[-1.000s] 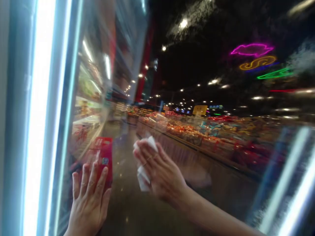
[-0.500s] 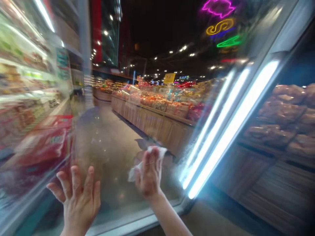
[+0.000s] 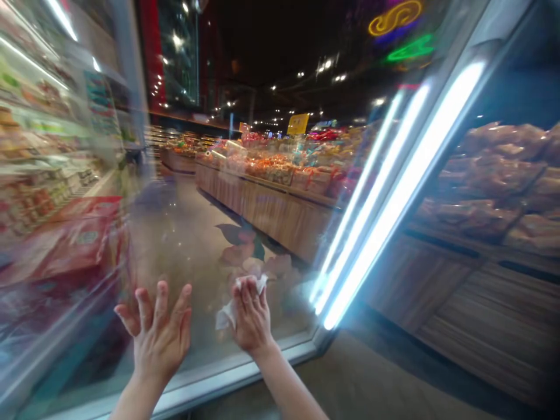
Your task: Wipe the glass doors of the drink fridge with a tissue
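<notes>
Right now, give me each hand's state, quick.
Left hand: open, fingers spread, flat against the glass door.
Right hand: pressing a white cloth to the glass.

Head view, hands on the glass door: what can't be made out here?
- Packages left of the left hand: motion-blurred, labels unreadable.
- White cloth: mostly hidden under the right hand.
- Bagged goods on the right shelf: blurred, contents unclear.
- Yellow sign: too small to read.
</notes>
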The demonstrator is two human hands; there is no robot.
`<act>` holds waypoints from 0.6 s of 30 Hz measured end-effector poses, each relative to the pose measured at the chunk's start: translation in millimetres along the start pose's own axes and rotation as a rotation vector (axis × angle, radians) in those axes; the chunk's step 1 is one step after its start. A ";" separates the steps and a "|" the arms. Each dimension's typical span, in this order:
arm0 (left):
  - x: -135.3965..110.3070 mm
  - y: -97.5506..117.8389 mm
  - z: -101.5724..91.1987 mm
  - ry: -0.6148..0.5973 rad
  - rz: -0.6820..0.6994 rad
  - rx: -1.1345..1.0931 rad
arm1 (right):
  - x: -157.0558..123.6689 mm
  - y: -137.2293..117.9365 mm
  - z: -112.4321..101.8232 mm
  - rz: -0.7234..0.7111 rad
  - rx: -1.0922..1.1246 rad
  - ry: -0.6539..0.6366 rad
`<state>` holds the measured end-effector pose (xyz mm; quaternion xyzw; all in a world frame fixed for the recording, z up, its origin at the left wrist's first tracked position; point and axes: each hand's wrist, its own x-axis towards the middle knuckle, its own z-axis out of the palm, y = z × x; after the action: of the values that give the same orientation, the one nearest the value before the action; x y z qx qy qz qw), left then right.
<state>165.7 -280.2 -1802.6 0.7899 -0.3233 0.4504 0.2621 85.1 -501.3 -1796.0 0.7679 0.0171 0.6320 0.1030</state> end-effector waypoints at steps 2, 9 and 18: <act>1.0 -2.9 -2.2 0.000 0.012 0.018 | 3.8 23.9 -7.1 0.078 -0.028 0.068; 12.3 -32.9 -23.8 0.056 0.017 0.098 | 1.7 11.5 -4.7 0.139 0.004 0.095; 22.3 -74.5 -58.5 0.119 -0.151 0.128 | 116.5 -23.0 2.1 0.039 0.050 -0.026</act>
<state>198.3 -196.4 -1765.3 0.7989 -0.2171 0.4952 0.2633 112.9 -460.9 -1687.8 0.7786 0.0167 0.6233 0.0716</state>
